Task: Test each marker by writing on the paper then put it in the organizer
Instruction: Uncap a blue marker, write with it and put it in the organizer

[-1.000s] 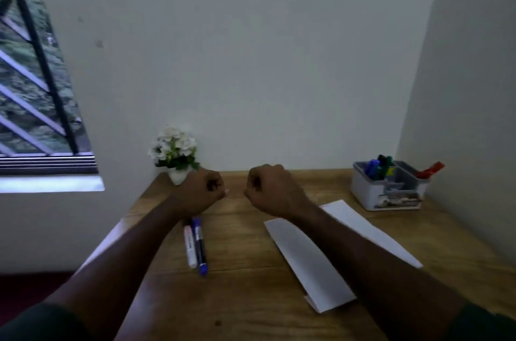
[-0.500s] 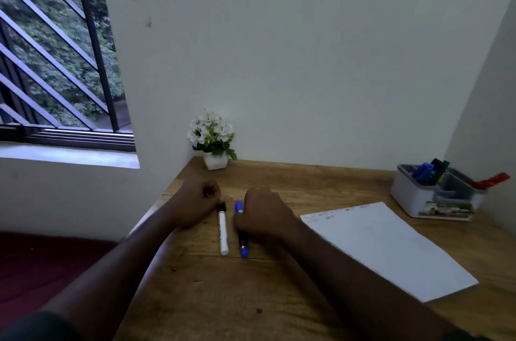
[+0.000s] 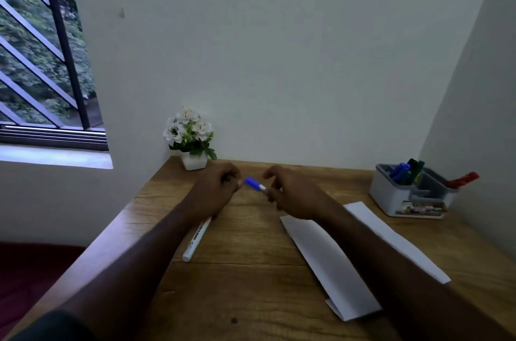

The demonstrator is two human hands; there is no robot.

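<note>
My right hand [image 3: 290, 195] pinches a blue-capped marker [image 3: 254, 184] just above the wooden table [image 3: 251, 284], its cap pointing left. My left hand [image 3: 217, 189] hovers with curled fingers just left of the cap, a small gap between them, and holds nothing I can see. A white marker [image 3: 195, 240] lies on the table, partly under my left wrist. The white paper [image 3: 329, 265] lies to the right, crossed by my right forearm. The grey-white organizer [image 3: 391, 195] stands at the back right with blue, green and red markers [image 3: 463, 180] in it.
A small white pot of white flowers [image 3: 192, 139] stands in the back left corner against the wall. Walls close the table at the back and right. A barred window [image 3: 42, 61] is on the left, beyond the table's left edge.
My right hand has picked the blue marker up off the table and lifted it. My left hand rose beside its cap. The white marker stays on the table.
</note>
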